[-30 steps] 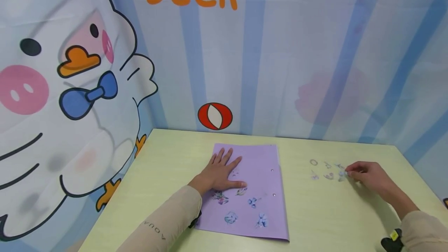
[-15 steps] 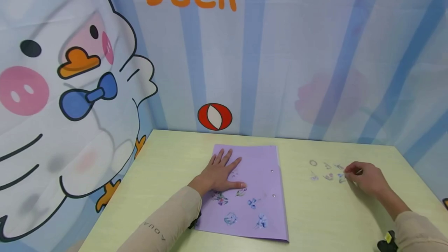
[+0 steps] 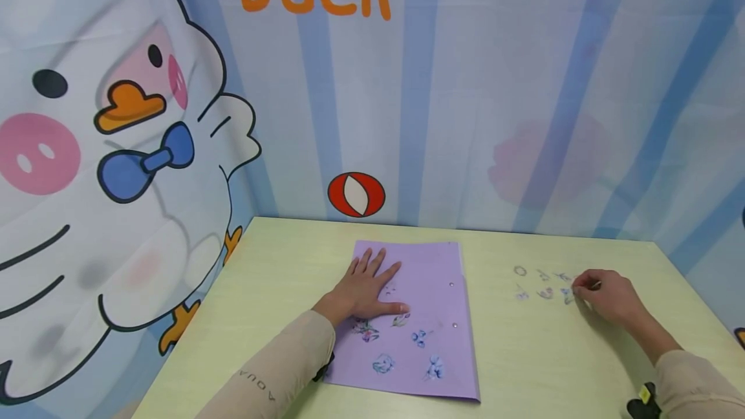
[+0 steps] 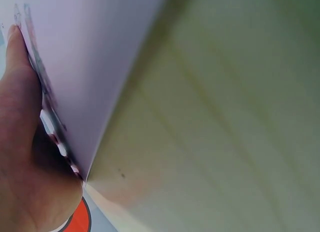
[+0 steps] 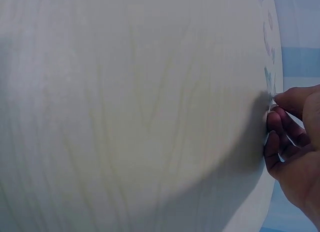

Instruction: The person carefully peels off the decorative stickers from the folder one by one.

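Observation:
My left hand (image 3: pixel 363 290) lies flat with spread fingers on a purple folder (image 3: pixel 419 257). Several flower stickers (image 3: pixel 434 367) show on the folder's lower half; the hand covers part of its upper left. In the left wrist view, the thumb (image 4: pixel 16 47) stretches along the purple surface. At the right of the table, my right hand (image 3: pixel 605 296) pinches the edge of a blue flower sticker (image 3: pixel 566 295) between thumb and forefinger. The right wrist view shows those fingertips (image 5: pixel 281 98) at the sticker against the tabletop; its pinched edge is hidden.
More small stickers (image 3: pixel 544 293) lie in two rows left of my right hand. The pale wooden table (image 3: pixel 291 251) meets a printed blue-striped curtain (image 3: pixel 454 115) along its back. A cartoon duck (image 3: pixel 145 212) is printed on the curtain's left.
The right hand shifted slightly left during the first half second and has since stayed almost still at the blue flower sticker. The left hand keeps its place on the folder.

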{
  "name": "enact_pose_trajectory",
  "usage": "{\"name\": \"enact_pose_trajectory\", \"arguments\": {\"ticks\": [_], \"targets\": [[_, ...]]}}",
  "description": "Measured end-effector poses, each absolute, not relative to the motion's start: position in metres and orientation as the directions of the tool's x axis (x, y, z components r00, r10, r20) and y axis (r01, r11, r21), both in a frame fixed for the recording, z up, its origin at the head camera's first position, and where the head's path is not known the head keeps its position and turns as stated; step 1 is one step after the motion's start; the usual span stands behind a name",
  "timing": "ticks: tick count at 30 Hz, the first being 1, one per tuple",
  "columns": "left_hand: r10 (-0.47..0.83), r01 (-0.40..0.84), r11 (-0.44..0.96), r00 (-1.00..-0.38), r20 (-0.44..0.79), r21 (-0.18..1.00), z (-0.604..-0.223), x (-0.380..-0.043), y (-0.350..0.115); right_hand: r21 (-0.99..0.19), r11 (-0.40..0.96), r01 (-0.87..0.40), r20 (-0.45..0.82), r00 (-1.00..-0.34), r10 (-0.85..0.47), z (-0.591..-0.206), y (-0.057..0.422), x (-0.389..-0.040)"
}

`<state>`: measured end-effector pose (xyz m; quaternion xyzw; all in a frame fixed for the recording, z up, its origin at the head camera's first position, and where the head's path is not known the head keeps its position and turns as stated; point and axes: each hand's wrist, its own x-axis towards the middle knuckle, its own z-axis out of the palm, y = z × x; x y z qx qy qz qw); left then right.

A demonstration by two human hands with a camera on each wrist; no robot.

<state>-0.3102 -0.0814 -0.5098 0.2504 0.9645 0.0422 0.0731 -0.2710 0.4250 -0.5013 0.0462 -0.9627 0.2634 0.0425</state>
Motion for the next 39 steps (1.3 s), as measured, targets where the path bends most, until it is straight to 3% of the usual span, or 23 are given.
{"name": "enact_pose_trajectory", "arguments": {"ticks": [23, 39], "targets": [[0.496, 0.484, 0.868, -0.86, -0.119, 0.112, -0.51, -0.31, -0.082, -0.518, 0.847, -0.116, 0.136, -0.989, -0.053, -0.5, 0.423, -0.271], [0.522, 0.5, 0.842, -0.85, -0.07, 0.202, -0.507, -0.319, -0.101, -0.536, 0.812, -0.23, 0.21, -0.968, -0.136, -0.474, 0.374, -0.273]]}}
